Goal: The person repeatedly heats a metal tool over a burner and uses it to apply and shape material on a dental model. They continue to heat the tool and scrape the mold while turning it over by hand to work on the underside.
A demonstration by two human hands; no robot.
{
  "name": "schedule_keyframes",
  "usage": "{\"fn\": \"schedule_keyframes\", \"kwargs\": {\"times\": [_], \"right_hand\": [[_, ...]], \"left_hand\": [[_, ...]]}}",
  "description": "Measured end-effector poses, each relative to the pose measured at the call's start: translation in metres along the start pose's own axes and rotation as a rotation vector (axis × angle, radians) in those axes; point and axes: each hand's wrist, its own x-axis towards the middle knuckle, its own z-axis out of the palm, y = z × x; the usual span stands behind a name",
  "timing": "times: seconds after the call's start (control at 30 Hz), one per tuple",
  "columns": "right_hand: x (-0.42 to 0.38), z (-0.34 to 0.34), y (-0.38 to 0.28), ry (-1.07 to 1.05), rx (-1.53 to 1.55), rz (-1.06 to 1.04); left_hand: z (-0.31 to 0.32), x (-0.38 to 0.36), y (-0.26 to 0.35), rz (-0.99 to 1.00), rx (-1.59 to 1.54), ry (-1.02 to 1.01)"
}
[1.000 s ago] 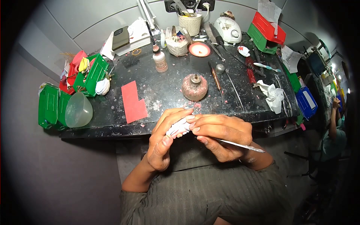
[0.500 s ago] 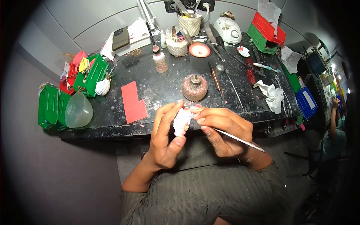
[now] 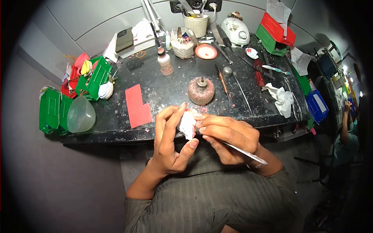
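Note:
Over the bench's front edge, my left hand (image 3: 170, 141) grips a small white dental cast (image 3: 187, 125) with pink material along its right side. Thumb and fingers hold it at its lower and upper ends. My right hand (image 3: 231, 136) pinches a slim pale-handled hand tool (image 3: 244, 152), its handle slanting down to the right. The fingertips of that hand meet the right side of the cast, and they hide the tool's working end. Beyond both hands stands a round glass spirit burner (image 3: 201, 91) with a metal cap. A pink wax sheet (image 3: 138, 106) lies left of it.
Green bins (image 3: 50, 108) and a translucent bowl (image 3: 81, 114) stand at left. A dropper bottle (image 3: 165, 63), a wax dish (image 3: 206, 51), a brown-handled carver (image 3: 223, 81) and crumpled tissue (image 3: 281, 100) lie around the bench (image 3: 175, 89). Another person's arm (image 3: 344, 126) shows far right.
The cast has turned in my left hand, so a smoother white face shows instead of the bumpy one. My right hand and its tool have shifted slightly left.

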Motion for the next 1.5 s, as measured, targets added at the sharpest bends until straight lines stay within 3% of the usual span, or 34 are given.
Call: {"fn": "schedule_keyframes", "kwargs": {"times": [0.43,0.57,0.63,0.67,0.73,0.8,0.9,1.0,1.07,1.2,1.33,1.4,1.5], "right_hand": [[0.002,-0.005,0.0,-0.019,0.064,0.038],[-0.003,-0.008,0.005,0.072,0.078,0.086],[-0.002,-0.008,0.004,0.135,0.123,0.135],[-0.004,-0.008,0.006,0.135,0.124,0.134],[-0.012,-0.005,0.014,0.217,0.323,0.059],[-0.018,-0.004,0.012,0.264,0.394,0.086],[-0.025,-0.01,0.006,0.162,0.328,0.237],[0.001,-0.006,0.004,0.163,0.15,0.136],[0.004,-0.009,0.002,0.099,0.08,0.137],[0.002,-0.003,0.004,0.069,0.086,0.146],[0.002,-0.001,0.002,0.059,0.109,0.129],[0.002,0.0,0.001,0.06,0.115,0.123],[0.001,0.0,0.0,0.057,0.107,0.135]], "left_hand": [[0.0,-0.002,-0.002,0.005,0.041,-0.015],[0.003,-0.004,0.0,-0.058,-0.013,-0.002],[0.011,-0.005,-0.002,-0.216,-0.458,0.076],[0.01,-0.004,0.001,-0.215,-0.457,0.076],[0.007,-0.001,0.009,-0.427,-0.775,0.05],[0.007,-0.002,0.007,-0.461,-0.836,0.054],[0.007,-0.002,0.007,-0.44,-0.863,0.059],[0.007,-0.003,0.005,-0.458,-0.819,0.026],[0.011,-0.006,-0.006,-0.196,-0.465,0.025],[0.013,-0.004,-0.003,-0.129,-0.314,0.106],[0.009,-0.005,-0.005,-0.071,-0.1,0.056],[0.011,-0.002,-0.002,-0.034,-0.021,0.155],[0.008,-0.005,-0.004,-0.024,0.004,0.089]]}}
